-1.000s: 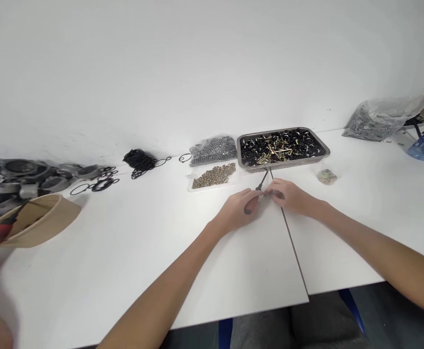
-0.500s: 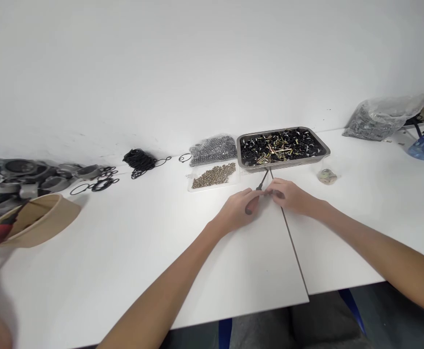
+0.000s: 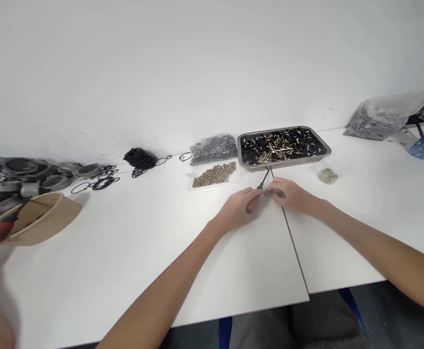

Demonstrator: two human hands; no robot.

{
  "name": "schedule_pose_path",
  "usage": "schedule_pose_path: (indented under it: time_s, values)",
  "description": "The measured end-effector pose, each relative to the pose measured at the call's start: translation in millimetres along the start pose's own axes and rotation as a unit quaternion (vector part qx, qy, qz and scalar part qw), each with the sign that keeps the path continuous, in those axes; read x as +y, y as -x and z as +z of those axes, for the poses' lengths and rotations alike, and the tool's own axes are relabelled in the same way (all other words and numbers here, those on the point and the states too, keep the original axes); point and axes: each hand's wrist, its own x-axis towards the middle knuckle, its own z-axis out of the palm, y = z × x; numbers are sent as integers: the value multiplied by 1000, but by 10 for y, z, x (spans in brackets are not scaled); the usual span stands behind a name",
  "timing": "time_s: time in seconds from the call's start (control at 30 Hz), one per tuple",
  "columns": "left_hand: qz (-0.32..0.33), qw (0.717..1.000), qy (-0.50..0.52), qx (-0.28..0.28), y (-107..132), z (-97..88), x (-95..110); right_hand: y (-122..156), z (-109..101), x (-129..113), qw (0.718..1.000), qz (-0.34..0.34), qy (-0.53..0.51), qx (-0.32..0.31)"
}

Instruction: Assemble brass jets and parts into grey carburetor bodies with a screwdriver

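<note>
Both hands meet on the desk (image 3: 124,252), just in front of the metal tray (image 3: 284,164), near its front rim.

Left hand (image 3: 238,209): fingers clenched around the handle of a thin dark tool (image 3: 262,182). The shaft sticks out past the knuckles and points at the tray, w/ the tip almost at the rim.

Right hand (image 3: 289,195): fingers pinched together, touching the tool approx. at mid-shaft. If a small part sits between them I cannot tell, it is too small to see.

The tray is full of black ring-like pieces mixed w/ brass-coloured pins. Just left of the tray lie 2 clear bags, one of brass beads (image 3: 214,174) and behind it one of grey balls (image 3: 214,149). Further left of the tray is a heap of black O-rings (image 3: 138,159). Just right of the tray's front corner is a tiny bag (image 3: 327,175).

Risks, in my judgement:
- Any piece in the right pinch is very small. If the grip relaxes, it may drop and roll, perhaps into the seam between the 2 desk boards, which runs directly under the hands.
- The tool tip is v. close to the right fingertips, so a slip under force could poke them.
- A push fwd could knock the tray rim and mix or spill the parts.
</note>
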Motion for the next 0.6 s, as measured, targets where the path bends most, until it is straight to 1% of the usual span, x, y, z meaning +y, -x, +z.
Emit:
schedule_pose_path:
  time_s: [0.33, 0.6]
  values:
    - [5, 1000, 16, 12, 15, 4, -12, -3, 14, 10, 1000, -5, -5, 6]
    - [-7, 1000, 10, -8, 3, 11, -12, -2, -5, -24, 1000, 7, -3, 0]
